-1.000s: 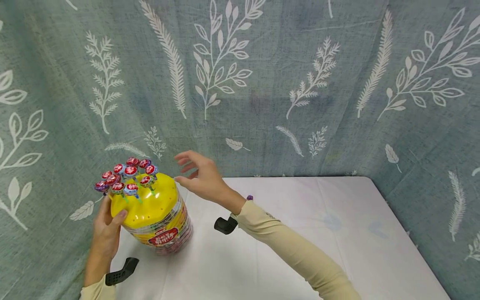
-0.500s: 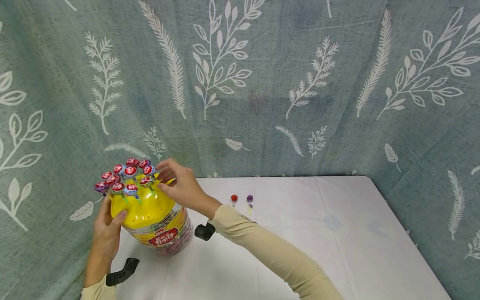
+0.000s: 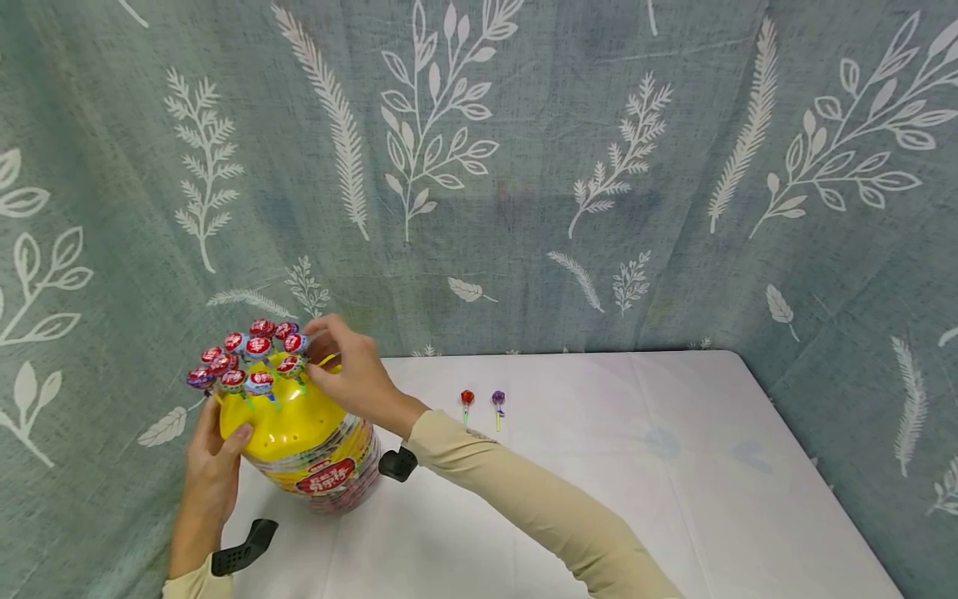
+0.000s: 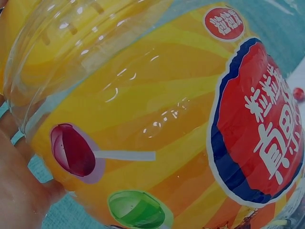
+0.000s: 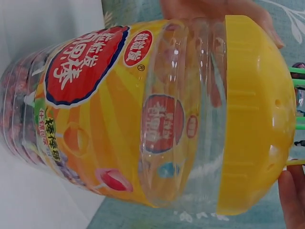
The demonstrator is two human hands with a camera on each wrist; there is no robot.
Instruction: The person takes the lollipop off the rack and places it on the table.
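Observation:
A big clear plastic candy jar (image 3: 325, 478) with a yellow-orange label stands tilted at the table's left side. Its domed yellow lid (image 3: 299, 420) has small holes, with several wrapped lollipops (image 3: 233, 381) stuck upright in them. My left hand (image 3: 213, 474) grips the jar from the left, its thumb over the lid's edge; in the left wrist view part of this hand (image 4: 21, 191) lies against the clear wall. At the lid's right side my right hand (image 3: 355, 374) pinches a blue-wrapped lollipop (image 3: 295, 343). In the right wrist view, fingertips (image 5: 289, 195) meet a yellow stick (image 5: 294, 162) by the lid.
On the white table (image 3: 584, 482) right of the jar lie a red lollipop (image 3: 467, 398) and a purple lollipop (image 3: 498, 401), side by side. A grey-green leaf-patterned curtain (image 3: 524, 183) hangs behind the table and along both sides.
My right hand has moved left from beside the jar to the blue-wrapped lollipop, which has shifted slightly left. The two lollipops on the table have come into fuller view. My left hand stays put.

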